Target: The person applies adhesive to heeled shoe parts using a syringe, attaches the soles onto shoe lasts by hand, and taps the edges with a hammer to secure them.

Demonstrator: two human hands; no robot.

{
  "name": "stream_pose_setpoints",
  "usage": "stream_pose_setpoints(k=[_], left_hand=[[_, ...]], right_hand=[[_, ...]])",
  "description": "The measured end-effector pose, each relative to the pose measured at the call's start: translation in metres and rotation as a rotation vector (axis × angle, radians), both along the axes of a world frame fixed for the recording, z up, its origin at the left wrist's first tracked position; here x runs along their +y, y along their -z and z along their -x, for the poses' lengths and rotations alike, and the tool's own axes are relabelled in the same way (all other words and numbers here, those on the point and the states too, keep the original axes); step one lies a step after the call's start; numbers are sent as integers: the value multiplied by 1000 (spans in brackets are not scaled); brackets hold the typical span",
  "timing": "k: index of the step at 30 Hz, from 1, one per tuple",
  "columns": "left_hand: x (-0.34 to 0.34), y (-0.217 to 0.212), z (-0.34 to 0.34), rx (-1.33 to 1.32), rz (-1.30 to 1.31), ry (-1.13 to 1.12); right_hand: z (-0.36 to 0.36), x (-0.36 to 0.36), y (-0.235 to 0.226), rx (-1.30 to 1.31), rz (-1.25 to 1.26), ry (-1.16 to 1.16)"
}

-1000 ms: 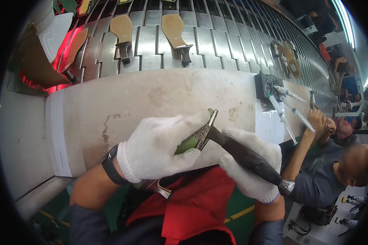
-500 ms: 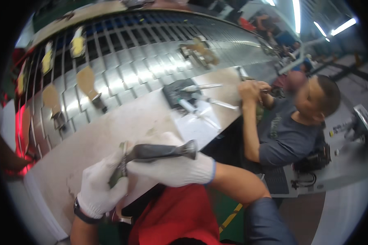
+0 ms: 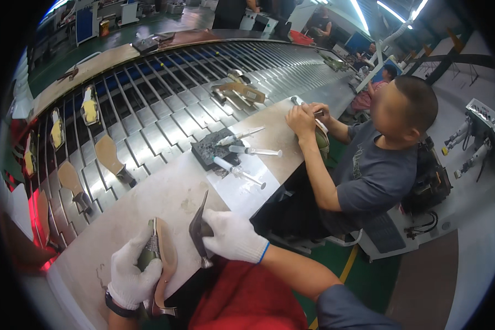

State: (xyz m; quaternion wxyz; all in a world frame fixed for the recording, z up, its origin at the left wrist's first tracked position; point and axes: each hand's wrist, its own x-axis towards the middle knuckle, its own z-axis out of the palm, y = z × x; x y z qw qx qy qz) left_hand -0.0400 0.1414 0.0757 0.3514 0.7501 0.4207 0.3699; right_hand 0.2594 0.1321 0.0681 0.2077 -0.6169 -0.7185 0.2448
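My left hand (image 3: 131, 272), in a white knit glove, is closed round a high-heeled shoe (image 3: 168, 247). Its tan sole and heel face right, and some green upper shows between my fingers. In my gloved right hand (image 3: 234, 236) is a hammer (image 3: 196, 228) with a dark metal head, one end long and pointed, the other small and round. The head stands upright, a little apart from the shoe's right side. My fingers hide most of the hammer's handle. Both hands are over the near edge of the pale worktop (image 3: 132, 220).
Beyond the worktop runs a slatted metal conveyor (image 3: 176, 113) carrying several tan-soled shoe pieces (image 3: 109, 155) and others with yellow parts (image 3: 89, 110). Several syringes (image 3: 256, 151) lie by a black block (image 3: 206, 154) and white paper (image 3: 242, 190). At right a co-worker (image 3: 374, 170) holds a green shoe.
My right hand has drawn back to the right from the shoe, and the hammer's head has turned from lying across to upright. The view has shifted, showing more of the room.
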Motion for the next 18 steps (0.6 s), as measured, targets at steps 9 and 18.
stream_pose_setpoints(k=[9, 18], left_hand=[[13, -15, 1, 76, 49, 76], [9, -11, 13, 98, 109, 116]], right_hand=[[-3, -28, -18, 469, -192, 124], [21, 25, -16, 887, -150, -147]])
